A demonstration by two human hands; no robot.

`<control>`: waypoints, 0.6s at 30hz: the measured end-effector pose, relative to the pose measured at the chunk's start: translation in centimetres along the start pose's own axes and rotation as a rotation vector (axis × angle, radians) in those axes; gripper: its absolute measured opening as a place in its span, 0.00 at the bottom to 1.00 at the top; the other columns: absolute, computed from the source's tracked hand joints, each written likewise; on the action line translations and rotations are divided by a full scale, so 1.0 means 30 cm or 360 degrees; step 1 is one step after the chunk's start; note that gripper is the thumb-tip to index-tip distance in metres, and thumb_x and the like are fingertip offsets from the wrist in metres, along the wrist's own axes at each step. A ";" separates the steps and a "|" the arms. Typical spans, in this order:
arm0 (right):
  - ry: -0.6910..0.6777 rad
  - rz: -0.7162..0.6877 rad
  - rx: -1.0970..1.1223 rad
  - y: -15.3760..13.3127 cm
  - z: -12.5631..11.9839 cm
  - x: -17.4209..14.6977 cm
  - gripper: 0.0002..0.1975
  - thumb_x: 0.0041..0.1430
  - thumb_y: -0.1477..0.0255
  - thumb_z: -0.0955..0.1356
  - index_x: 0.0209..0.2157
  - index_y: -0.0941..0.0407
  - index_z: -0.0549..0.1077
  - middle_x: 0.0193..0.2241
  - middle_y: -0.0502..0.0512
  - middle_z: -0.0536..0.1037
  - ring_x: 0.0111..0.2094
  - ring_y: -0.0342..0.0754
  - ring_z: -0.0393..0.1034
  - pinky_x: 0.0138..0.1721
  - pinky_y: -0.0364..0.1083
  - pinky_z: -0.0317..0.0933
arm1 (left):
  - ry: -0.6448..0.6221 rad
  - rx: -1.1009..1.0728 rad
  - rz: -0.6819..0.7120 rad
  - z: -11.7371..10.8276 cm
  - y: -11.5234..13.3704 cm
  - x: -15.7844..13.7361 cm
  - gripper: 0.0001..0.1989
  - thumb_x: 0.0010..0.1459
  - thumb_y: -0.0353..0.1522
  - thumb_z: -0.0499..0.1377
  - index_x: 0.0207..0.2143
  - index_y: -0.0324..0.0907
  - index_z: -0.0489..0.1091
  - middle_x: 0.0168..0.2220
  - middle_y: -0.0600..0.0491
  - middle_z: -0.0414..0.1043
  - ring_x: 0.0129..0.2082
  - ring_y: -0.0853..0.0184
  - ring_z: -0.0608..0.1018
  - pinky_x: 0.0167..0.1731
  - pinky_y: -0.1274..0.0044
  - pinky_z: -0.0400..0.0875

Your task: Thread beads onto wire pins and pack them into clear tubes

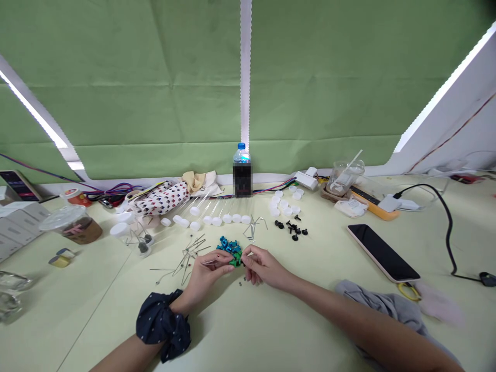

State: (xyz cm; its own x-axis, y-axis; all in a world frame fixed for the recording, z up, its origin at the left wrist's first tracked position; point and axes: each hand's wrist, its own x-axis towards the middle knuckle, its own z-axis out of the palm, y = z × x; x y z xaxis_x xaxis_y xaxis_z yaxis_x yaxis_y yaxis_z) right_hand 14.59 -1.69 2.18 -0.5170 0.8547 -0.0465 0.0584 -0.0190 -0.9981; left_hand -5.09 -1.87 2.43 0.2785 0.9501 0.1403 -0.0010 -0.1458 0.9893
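My left hand is closed, thumb and index finger drawn together, with a thin metal rod showing across its fingers. Its fingertips reach the small green metal parts. Right beside them my right hand pinches something too small to make out. Blue metal parts lie in a heap just beyond both hands. Several thin bent metal rods are scattered left of my left hand, and hex keys or similar bent rods lie farther back. Tiny bits rest on the table below the fingertips.
White caps on clear tubes line the back, with loose caps and black knobs to the right. A bottle stands behind. A phone and grey cloth lie right; a lidded cup stands left.
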 end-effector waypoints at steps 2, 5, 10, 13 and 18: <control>-0.0007 -0.0016 0.0005 -0.002 0.000 0.000 0.19 0.58 0.53 0.59 0.34 0.56 0.62 0.18 0.47 0.70 0.17 0.39 0.62 0.17 0.37 0.55 | -0.0008 0.0003 0.0000 0.001 0.000 -0.001 0.05 0.46 0.31 0.65 0.27 0.38 0.76 0.34 0.47 0.72 0.32 0.66 0.74 0.30 0.76 0.70; -0.0012 -0.0005 -0.0002 -0.004 0.001 0.000 0.20 0.58 0.52 0.59 0.33 0.56 0.62 0.18 0.47 0.70 0.17 0.39 0.62 0.17 0.38 0.55 | -0.0003 0.0016 0.0002 0.001 0.001 -0.002 0.05 0.46 0.31 0.65 0.27 0.38 0.76 0.34 0.47 0.72 0.32 0.66 0.73 0.29 0.76 0.70; -0.0018 0.0030 -0.0009 -0.004 0.003 0.001 0.21 0.57 0.51 0.59 0.31 0.56 0.61 0.18 0.47 0.70 0.16 0.39 0.62 0.17 0.38 0.55 | 0.0037 0.0023 0.0019 -0.001 0.001 -0.001 0.06 0.46 0.32 0.65 0.28 0.39 0.76 0.34 0.48 0.72 0.33 0.66 0.74 0.31 0.75 0.71; -0.0048 0.0043 -0.0010 -0.001 0.004 0.000 0.21 0.57 0.51 0.59 0.31 0.56 0.62 0.18 0.47 0.70 0.16 0.38 0.62 0.17 0.38 0.54 | 0.0067 0.0019 0.0011 -0.002 0.003 -0.002 0.06 0.46 0.32 0.65 0.29 0.39 0.76 0.34 0.48 0.73 0.35 0.65 0.74 0.34 0.74 0.71; -0.0064 0.0025 -0.0050 0.007 0.004 -0.001 0.20 0.57 0.52 0.60 0.30 0.57 0.62 0.19 0.47 0.69 0.17 0.38 0.62 0.18 0.38 0.56 | 0.0091 0.0028 -0.0011 -0.004 0.005 -0.001 0.06 0.46 0.32 0.65 0.28 0.39 0.76 0.35 0.48 0.72 0.36 0.64 0.74 0.36 0.73 0.71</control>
State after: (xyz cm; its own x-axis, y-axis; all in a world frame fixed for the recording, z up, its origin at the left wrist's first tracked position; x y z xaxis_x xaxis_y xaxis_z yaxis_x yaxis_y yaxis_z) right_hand 14.51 -1.80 1.96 -0.5496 0.8329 -0.0642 0.0930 -0.0153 -0.9956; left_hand -5.23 -1.90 2.57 0.2230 0.9653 0.1358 0.0178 -0.1434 0.9895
